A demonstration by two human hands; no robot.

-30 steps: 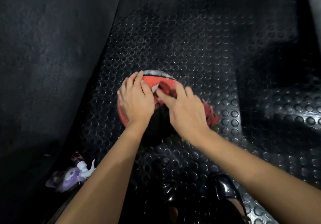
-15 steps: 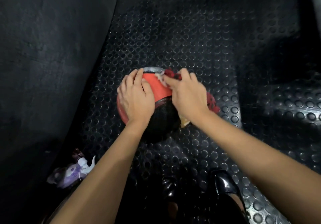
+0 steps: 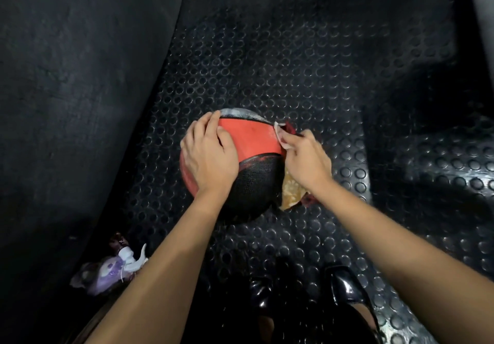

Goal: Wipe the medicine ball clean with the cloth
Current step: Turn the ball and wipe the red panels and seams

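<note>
- Medicine ball [image 3: 256, 162], red + black w/ a grey top patch, sits on the black studded rubber floor mat [image 3: 294, 63], mid-frame, between both hands.
- Far left, low: purple spray bottle [image 3: 117, 269] w/ white trigger lies on its side by the dark wall [image 3: 80, 76], well apart from the ball.
- Left hand [image 3: 209, 154] lies flat on the ball's upper-left side, fingers straight & together, tips reaching the grey top, thumb on the red band; it presses, no curl round anything.
- Right hand [image 3: 307, 160] is at the ball's right edge, fingers curled, pinching the cloth [image 3: 290, 186] against the ball's side.
- Cloth: pale corner + red bit stick out above the fingers; a tan patterned part hangs below the hand, touching the ball's lower right.
- Bottom centre-right: shiny black shoes [image 3: 344, 290] on the mat, near the ball.
- Vs 0.5 s ago: right hand + cloth have slid from the ball's top off to its right edge, so more red band shows; left hand unchanged; ball in the same spot.
</note>
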